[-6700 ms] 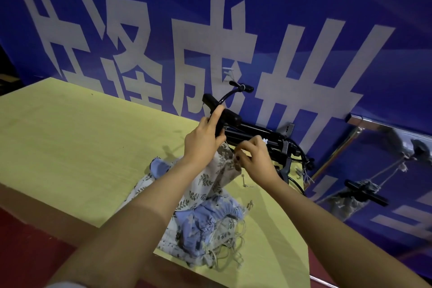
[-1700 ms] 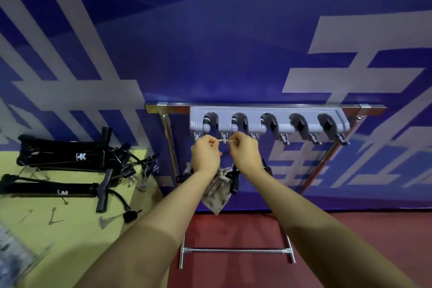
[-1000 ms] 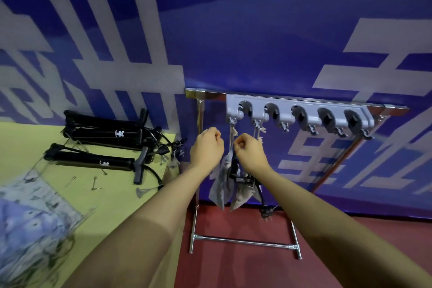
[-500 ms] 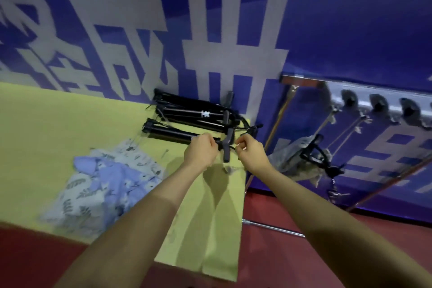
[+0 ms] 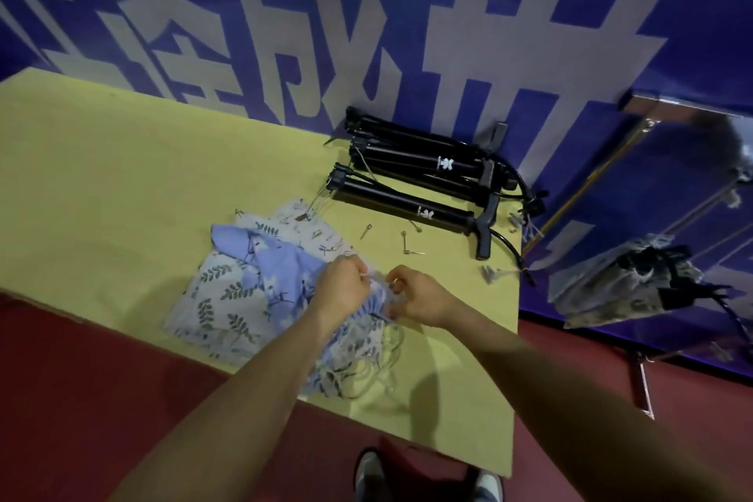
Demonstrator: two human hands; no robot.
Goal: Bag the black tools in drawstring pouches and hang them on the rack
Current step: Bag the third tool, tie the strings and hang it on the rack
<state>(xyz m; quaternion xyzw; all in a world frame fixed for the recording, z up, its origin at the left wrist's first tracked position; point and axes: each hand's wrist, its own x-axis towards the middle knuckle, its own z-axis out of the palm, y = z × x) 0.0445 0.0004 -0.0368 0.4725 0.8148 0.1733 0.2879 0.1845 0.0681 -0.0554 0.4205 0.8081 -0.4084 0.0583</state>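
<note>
We found both hands over the heap of drawstring pouches (image 5: 244,289) at the near edge of the bench (image 5: 102,175). The left hand (image 5: 344,285) had its fingers curled and pinched on the gathered mouth of a blue pouch (image 5: 277,273). The right hand (image 5: 413,295) was close beside it, fingers likewise curled on the same bunched cloth or its cord; we could not tell which. The two hands sat near together with a small gap between them.

The pouches lay flat and limp, some white with a leaf print, some blue; we saw nothing inside them. Loose cords (image 5: 366,363) trailed from the heap toward the bench's near edge.

Beyond the hands, toward the far right of the bench, two black tools lay side by side: the nearer tool (image 5: 407,206) just past the pouches, the farther tool (image 5: 428,161) behind it against the wall. Each carried a small white mark, and black hoses curled off their right ends. A few small metal pins (image 5: 407,242) lay scattered between the pouches and the nearer tool.

To the right of the bench, a bagged tool (image 5: 623,285) hung by cords from the rack (image 5: 692,118), its black parts showing out of a pale printed pouch; this part was blurred.

The bench top was yellow-green. The wall behind was a blue banner (image 5: 692,12) with large grey characters. The floor (image 5: 81,399) was dark red, and shoe tips (image 5: 428,477) showed at the bottom.
</note>
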